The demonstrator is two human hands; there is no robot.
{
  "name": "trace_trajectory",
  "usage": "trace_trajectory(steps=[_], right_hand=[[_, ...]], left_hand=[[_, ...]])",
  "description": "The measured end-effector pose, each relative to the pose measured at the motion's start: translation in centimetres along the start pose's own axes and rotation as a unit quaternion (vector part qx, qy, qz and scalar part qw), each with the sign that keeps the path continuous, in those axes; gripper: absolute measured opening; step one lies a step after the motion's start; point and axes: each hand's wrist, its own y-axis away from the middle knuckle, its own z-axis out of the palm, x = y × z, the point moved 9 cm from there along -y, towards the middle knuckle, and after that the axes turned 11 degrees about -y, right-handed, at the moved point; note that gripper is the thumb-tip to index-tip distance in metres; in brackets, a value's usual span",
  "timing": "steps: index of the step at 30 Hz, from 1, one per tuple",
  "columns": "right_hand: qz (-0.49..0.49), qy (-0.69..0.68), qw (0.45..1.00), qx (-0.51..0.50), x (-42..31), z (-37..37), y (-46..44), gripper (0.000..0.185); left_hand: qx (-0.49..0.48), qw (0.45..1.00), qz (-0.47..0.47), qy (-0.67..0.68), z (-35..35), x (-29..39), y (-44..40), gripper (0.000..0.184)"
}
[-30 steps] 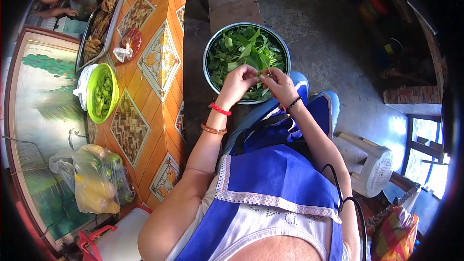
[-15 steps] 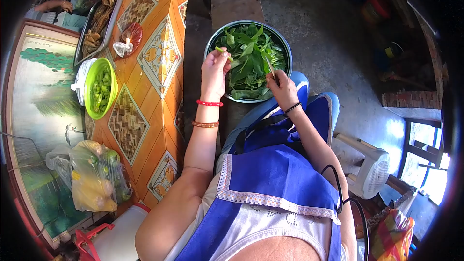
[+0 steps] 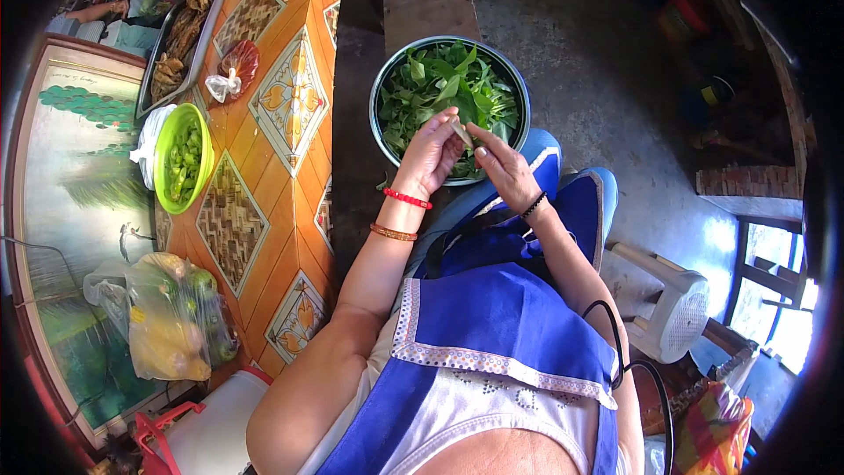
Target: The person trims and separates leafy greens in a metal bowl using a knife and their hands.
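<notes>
Leafy greens (image 3: 448, 79) fill a round metal basin (image 3: 376, 127) in front of me. Over its near side, my right hand (image 3: 508, 171) is closed on a small knife (image 3: 462, 132), whose blade points toward my left fingers. My left hand (image 3: 431, 151) is closed, fingertips pinched together close to the blade. Whatever it pinches is hidden by the fingers. Both hands are almost touching.
To the left, a patterned table (image 3: 303, 202) carries a lime-green bowl (image 3: 209, 158) of cut green pieces, a metal tray (image 3: 189, 57) of browned food, a tied red bag (image 3: 242, 70) and a produce bag (image 3: 171, 325). A white plastic stool (image 3: 673, 317) lies at right.
My left hand has moved right and nearer to me, meeting the knife. The green piece that showed in its fingers is now out of sight. My right hand has turned the blade leftward.
</notes>
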Motion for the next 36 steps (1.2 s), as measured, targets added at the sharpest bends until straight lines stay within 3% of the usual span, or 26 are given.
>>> trace_trajectory(steps=[5, 7, 17, 19, 36], right_hand=[[-0.048, 0.018, 0.999, -0.01, -0.5, 0.7, 0.0, 0.041], [-0.002, 0.006, 1.0, -0.018, 0.2, 0.6, 0.1, 0.04], [-0.038, 0.032, 0.999, -0.01, 0.3, 0.3, -0.1, 0.039], [0.008, 0.013, 1.0, -0.016, 0.6, 0.3, 0.0, 0.039], [0.008, 0.012, 1.0, -0.005, 1.2, 0.5, -0.1, 0.037]], left_hand=[[0.004, 0.999, -0.028, 0.027, -0.2, -0.8, -0.1, 0.029], [-0.008, 0.998, -0.04, 0.036, -0.1, -0.9, 0.1, 0.028], [-0.028, 0.999, -0.029, 0.031, 0.2, -0.9, -0.2, 0.023], [-0.023, 0.999, -0.026, 0.024, 0.3, -0.6, 0.0, 0.022], [-0.019, 1.0, -0.019, 0.002, 0.3, -1.0, -0.2, 0.026]])
